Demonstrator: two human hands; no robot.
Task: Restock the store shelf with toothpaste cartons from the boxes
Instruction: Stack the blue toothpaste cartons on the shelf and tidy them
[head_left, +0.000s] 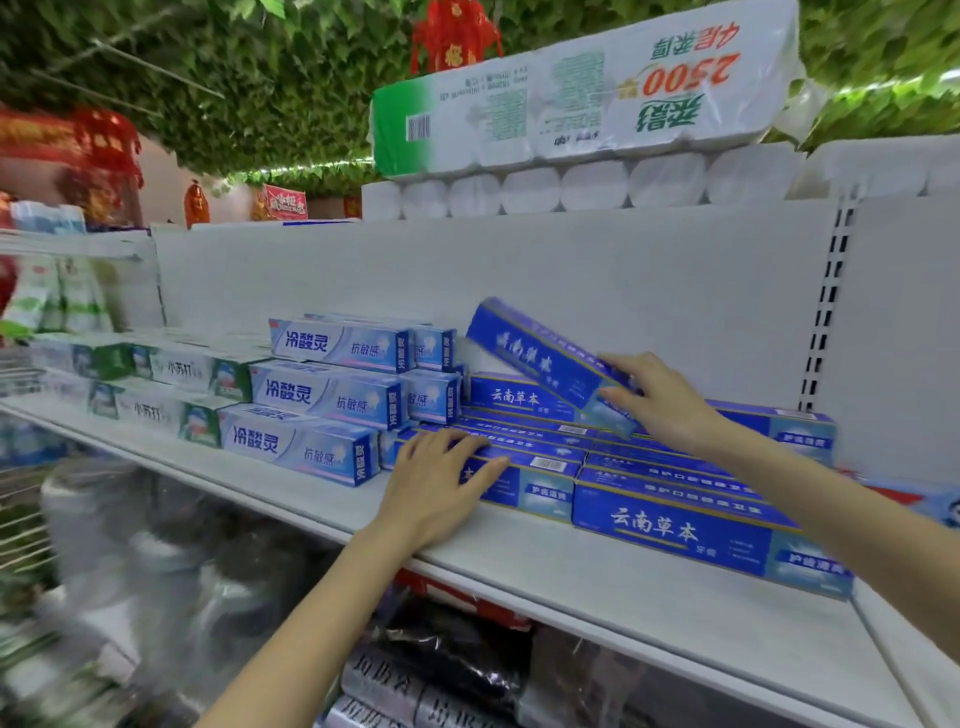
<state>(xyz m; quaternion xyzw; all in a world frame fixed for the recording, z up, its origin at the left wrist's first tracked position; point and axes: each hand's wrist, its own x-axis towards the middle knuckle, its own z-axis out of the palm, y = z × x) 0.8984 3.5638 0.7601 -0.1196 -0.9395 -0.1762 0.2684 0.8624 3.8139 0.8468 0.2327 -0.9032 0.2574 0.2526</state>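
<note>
We face a long white metal shelf (623, 587), with a white-and-green plastic pack of toilet rolls (571, 104) printed "2500" on top of the unit. Flat dark blue toothpaste cartons (675, 530) reading 云南草本 lie by the shelf's right front edge. Left of them, stacked pale blue cartons (322, 395) read 冷酸灵 抗敏感. Our right hand (660, 400) grips a tilted dark blue carton (535, 353) above the pile. Our left hand (441, 483) rests on a front carton, fingers straight.

Both bare forearms reach up and forward. The left hand (441, 483) lies flat, palm down, fingers straight and slightly spread. The right hand (660, 400) grips the end of a tilted blue carton (535, 353).
</note>
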